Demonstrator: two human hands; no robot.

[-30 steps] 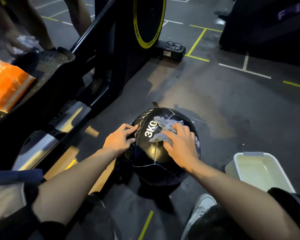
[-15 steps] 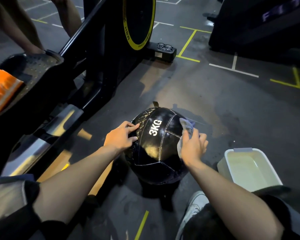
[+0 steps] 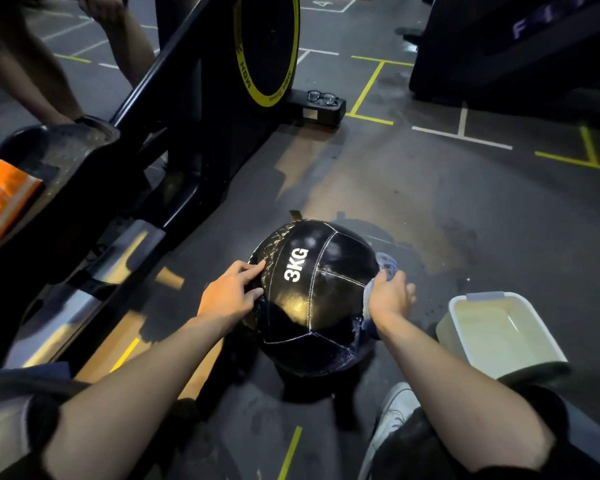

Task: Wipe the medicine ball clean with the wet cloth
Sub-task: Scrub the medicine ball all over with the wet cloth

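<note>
Right hand (image 3: 390, 299) is pressing the wet cloth (image 3: 386, 268) on the ball's (image 3: 312, 296) right side while left hand (image 3: 231, 294), fingers flat, is steadying the other side.

One ball (image 3: 312, 299) marked 3KG sits on the floor, with two hands on it: the left hand (image 3: 227, 297) on its left side and the right hand (image 3: 390, 299) on its right, over one cloth (image 3: 385, 266). Right of the ball is one white tub (image 3: 458, 327). Beyond the ball are one yellow-rimmed wheel (image 3: 267, 46) and one pair of glasses (image 3: 322, 97); one orange pack (image 3: 0, 199) lies far left.
</note>
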